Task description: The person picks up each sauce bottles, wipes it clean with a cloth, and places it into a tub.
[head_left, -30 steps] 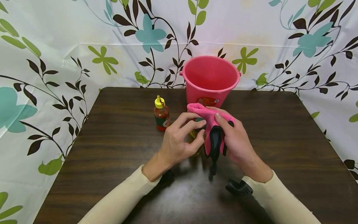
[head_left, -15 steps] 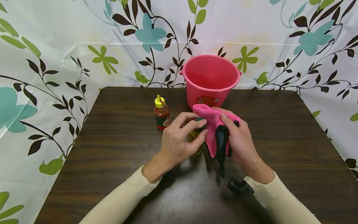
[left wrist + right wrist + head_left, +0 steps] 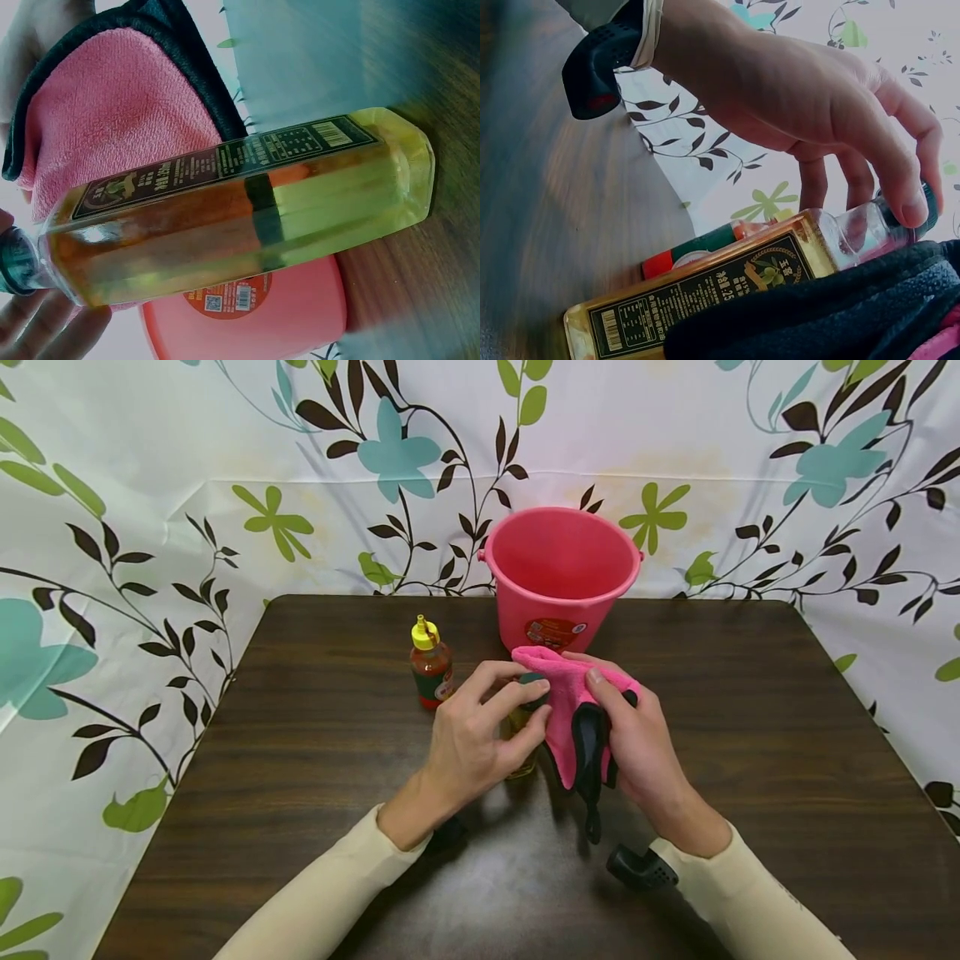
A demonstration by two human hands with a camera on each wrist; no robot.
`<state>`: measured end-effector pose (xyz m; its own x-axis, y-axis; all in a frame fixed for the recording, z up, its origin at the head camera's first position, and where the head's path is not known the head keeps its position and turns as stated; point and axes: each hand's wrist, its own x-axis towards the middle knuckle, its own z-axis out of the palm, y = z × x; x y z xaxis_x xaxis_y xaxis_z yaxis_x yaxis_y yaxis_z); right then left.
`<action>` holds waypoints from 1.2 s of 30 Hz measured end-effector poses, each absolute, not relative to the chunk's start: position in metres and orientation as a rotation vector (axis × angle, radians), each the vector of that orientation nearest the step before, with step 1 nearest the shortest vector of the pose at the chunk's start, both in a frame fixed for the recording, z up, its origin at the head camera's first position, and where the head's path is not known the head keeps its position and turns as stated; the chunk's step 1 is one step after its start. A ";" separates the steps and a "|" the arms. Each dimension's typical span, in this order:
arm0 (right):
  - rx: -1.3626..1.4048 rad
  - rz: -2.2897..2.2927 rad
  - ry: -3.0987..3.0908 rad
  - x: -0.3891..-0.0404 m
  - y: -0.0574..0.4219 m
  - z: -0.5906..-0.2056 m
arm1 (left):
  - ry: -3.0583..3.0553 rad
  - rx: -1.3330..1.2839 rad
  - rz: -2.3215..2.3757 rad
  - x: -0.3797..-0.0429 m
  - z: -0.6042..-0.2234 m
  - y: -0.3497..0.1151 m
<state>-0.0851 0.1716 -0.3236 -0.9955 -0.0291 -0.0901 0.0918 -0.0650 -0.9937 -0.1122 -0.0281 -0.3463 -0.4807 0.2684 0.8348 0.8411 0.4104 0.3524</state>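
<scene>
My left hand [image 3: 480, 727] pinches the dark green cap [image 3: 534, 683] of a clear, square-sided bottle of yellow oil [image 3: 225, 217]. The bottle stands upright on the table, mostly behind that hand in the head view. Its black label [image 3: 705, 304] shows in the right wrist view. Just right of the bottle, my right hand [image 3: 645, 743] grips a folded pink cleaning cloth [image 3: 558, 693] with black trim, thumb on top. A black flap of the cloth [image 3: 590, 743] hangs down, ending in a loop. Part of the right hand is hidden behind the cloth.
A pink bucket [image 3: 562, 597] stands behind the hands at the table's back edge. Left of it is a red sauce bottle [image 3: 431, 672] with a yellow nozzle cap. The dark wood table [image 3: 322, 718] backs onto a flowered sheet [image 3: 187, 435].
Between one second and half a second ago, the right hand moved the cloth slightly right, off the cap; since then it has dipped a little. The left hand stays at the cap.
</scene>
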 end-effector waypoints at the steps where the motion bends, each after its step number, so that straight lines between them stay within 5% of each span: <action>1: 0.055 -2.237 2.082 -0.085 0.171 -0.324 | -1.962 -0.948 -1.042 -0.113 -0.346 -0.029; 21: -0.530 -2.164 2.043 -0.090 0.151 -0.343 | -1.926 -1.048 -1.166 -0.119 -0.348 -0.033; 36: -0.139 -2.228 1.831 -0.099 0.146 -0.377 | -1.941 -1.068 -1.196 -0.123 -0.351 -0.036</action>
<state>-0.0987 0.1461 -0.3769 -0.9634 -0.2538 -0.0866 0.1340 -0.1763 -0.9752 -0.1229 -0.0363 -0.3508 -0.4853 0.3148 0.8157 0.8701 0.2654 0.4153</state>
